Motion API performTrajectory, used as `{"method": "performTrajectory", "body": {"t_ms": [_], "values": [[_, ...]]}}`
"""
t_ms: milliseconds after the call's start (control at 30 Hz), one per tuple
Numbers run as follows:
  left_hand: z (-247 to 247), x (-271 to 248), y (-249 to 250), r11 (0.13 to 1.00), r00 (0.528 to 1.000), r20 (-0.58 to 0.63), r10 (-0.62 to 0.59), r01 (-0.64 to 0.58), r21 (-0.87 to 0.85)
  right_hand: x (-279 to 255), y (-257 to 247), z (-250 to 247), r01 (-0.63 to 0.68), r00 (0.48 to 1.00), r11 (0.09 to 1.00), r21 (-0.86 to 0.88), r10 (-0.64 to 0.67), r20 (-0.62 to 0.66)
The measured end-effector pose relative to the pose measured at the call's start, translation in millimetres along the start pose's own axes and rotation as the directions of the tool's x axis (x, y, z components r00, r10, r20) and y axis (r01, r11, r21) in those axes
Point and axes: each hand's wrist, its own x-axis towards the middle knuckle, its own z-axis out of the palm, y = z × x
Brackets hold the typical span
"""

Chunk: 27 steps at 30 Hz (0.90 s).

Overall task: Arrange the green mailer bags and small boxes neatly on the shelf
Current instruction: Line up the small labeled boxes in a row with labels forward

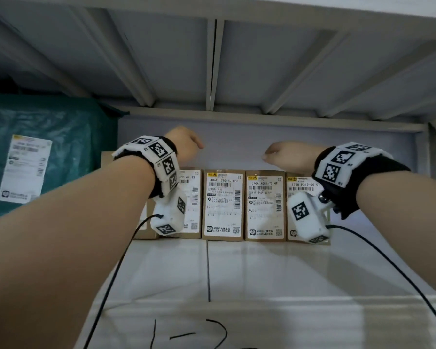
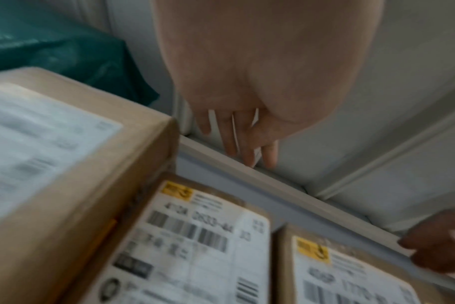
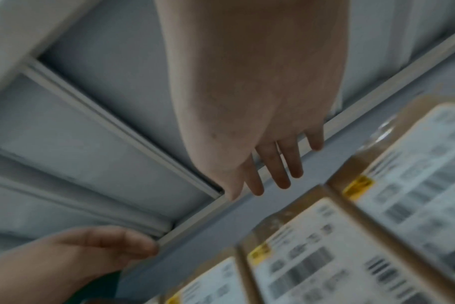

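Hovering above the row of cardboard parcels (image 1: 223, 205), the left hand (image 1: 184, 144) and the right hand (image 1: 287, 154) hang apart from each other, and neither touches a parcel. Each grip is slack and empty. The left fingers (image 2: 244, 152) and right fingers (image 3: 281, 168) extend loosely toward the rear rail (image 2: 312, 202) behind the row. The parcels stand upright, side by side with labels forward, at the back of the white shelf (image 1: 275, 273). Just left of the row stands a taller carton (image 2: 78, 205), and further left a green bagged package (image 1: 61, 137) bearing a white label. Above the row runs the ribbed underside of the upper shelf (image 1: 262, 59).
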Motion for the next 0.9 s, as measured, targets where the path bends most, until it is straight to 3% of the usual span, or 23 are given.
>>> {"method": "performTrajectory", "body": {"t_ms": [167, 300, 500, 667, 900], "values": [[-27, -10, -34, 0.982, 0.989, -0.1, -0.107, 0.121, 0.144, 12, -55, 14, 0.123, 0.991, 0.991, 0.053, -0.125, 0.047], [-41, -21, -59, 0.947, 0.98, -0.092, -0.173, 0.192, 0.257, 18, -89, 26, 0.147, 0.986, 0.988, 0.051, -0.15, 0.067], [-45, -27, -82, 0.975, 0.988, -0.032, -0.153, 0.156, 0.157, 24, -115, 48, 0.151, 0.987, 0.988, -0.026, -0.15, 0.05], [-43, -28, -89, 0.985, 0.991, -0.031, -0.129, 0.132, 0.112, 18, -117, 50, 0.158, 0.987, 0.987, 0.005, -0.158, -0.022], [-44, -31, -92, 0.986, 0.99, -0.034, -0.135, 0.137, 0.096, 17, -117, 49, 0.163, 0.987, 0.986, 0.033, -0.163, -0.003]]}}
